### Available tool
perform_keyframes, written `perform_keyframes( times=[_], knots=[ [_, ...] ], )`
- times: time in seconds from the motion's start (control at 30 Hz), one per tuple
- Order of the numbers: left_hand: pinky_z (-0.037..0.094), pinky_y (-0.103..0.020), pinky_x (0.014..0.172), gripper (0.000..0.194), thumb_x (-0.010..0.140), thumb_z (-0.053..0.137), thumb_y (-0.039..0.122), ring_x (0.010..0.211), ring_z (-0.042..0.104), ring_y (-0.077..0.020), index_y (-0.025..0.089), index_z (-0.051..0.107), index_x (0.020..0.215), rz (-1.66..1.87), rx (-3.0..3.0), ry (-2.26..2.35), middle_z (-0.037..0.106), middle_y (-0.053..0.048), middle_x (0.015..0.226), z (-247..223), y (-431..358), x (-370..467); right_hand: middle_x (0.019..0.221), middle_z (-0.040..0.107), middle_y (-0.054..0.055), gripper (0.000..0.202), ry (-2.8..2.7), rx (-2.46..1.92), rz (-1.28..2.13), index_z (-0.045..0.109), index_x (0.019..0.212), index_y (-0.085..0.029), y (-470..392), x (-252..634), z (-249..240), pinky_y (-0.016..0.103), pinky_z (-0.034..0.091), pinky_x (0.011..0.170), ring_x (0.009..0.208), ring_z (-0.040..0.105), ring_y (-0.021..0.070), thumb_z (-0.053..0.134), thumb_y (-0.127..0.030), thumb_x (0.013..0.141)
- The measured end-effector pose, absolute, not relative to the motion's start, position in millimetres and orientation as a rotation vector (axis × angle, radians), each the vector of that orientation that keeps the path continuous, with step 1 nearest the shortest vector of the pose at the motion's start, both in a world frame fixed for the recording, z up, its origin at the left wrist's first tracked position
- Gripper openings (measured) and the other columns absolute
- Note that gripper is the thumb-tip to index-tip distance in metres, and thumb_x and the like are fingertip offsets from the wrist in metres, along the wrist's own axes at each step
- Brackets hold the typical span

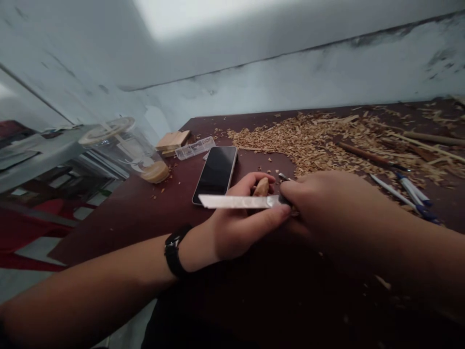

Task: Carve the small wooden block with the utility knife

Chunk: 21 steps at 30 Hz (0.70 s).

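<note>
My left hand (240,223), with a black watch (175,252) on its wrist, is closed around a small piece of wood (261,187). Only the rounded, light brown end of the piece shows between thumb and fingers. My right hand (316,201) grips a knife (236,201) whose flat, bright blade points left across my left hand. The knife's handle is mostly hidden in my right fist. My left thumb reaches to the base of the blade. Just beyond my hands, a phone (217,169) lies face up with a dark screen.
Wood shavings (308,140) cover the back right of the dark red table (119,218). Among them lies a brown-handled tool (366,154), with pens (412,191) nearer me. A plastic cup (131,150), wood blocks (173,140) and a clear case (195,148) stand back left.
</note>
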<state>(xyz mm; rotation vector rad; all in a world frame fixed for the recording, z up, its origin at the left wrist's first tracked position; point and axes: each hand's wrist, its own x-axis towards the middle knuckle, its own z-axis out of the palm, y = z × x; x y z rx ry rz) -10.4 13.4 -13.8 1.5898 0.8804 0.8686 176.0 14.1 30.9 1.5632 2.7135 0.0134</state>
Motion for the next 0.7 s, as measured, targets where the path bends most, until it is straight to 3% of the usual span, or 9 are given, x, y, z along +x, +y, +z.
perform_keyframes(
  times=[0.13,0.27,0.4,0.53,0.7],
  knots=[
    [0.051,-0.034,0.081,0.051,0.092,0.073,0.050,0.094,0.060,-0.0216,0.016,0.054,0.126,0.756,1.750,0.928,0.065,-0.007,0.108,-7.5,11.6,-16.1,0.077,0.072,0.005,0.011,2.685,1.502,-0.009,0.072,0.084,-0.025,16.4,174.9,34.9,0.034,0.029,0.057,0.067,0.064,0.0237,0.062,-0.029,0.084],
    [0.052,-0.035,0.080,0.051,0.092,0.072,0.049,0.096,0.062,-0.0239,0.019,0.052,0.128,0.735,1.807,0.960,0.066,-0.008,0.114,-4.1,7.4,-14.1,0.071,0.070,0.002,0.009,2.675,1.442,0.011,0.071,0.074,-0.026,14.8,179.5,34.9,0.032,0.025,0.055,0.059,0.057,0.0189,0.065,-0.022,0.079],
    [0.053,-0.036,0.079,0.056,0.085,0.080,0.047,0.093,0.065,-0.0240,0.020,0.055,0.128,0.769,1.824,1.049,0.068,-0.007,0.111,-5.2,6.5,-14.3,0.066,0.066,0.002,0.010,2.727,1.451,0.160,0.064,0.071,-0.024,12.0,189.6,28.4,0.032,0.018,0.053,0.052,0.047,0.0165,0.065,-0.029,0.081],
    [0.052,-0.038,0.084,0.066,0.082,0.081,0.057,0.096,0.065,-0.0254,0.018,0.056,0.130,0.833,1.873,1.104,0.068,-0.010,0.115,-7.4,7.2,-16.3,0.071,0.067,0.004,0.014,2.700,1.439,0.253,0.059,0.074,-0.022,11.6,196.6,22.8,0.032,0.017,0.055,0.055,0.053,0.0168,0.065,-0.031,0.084],
    [0.051,-0.039,0.089,0.070,0.082,0.080,0.057,0.099,0.064,-0.0257,0.015,0.055,0.133,0.867,1.970,1.080,0.066,-0.014,0.122,-8.8,6.5,-20.7,0.075,0.069,0.006,0.015,2.552,1.463,0.220,0.059,0.081,-0.021,13.7,198.5,24.8,0.033,0.022,0.059,0.064,0.062,0.0199,0.061,-0.033,0.088]
  ],
)
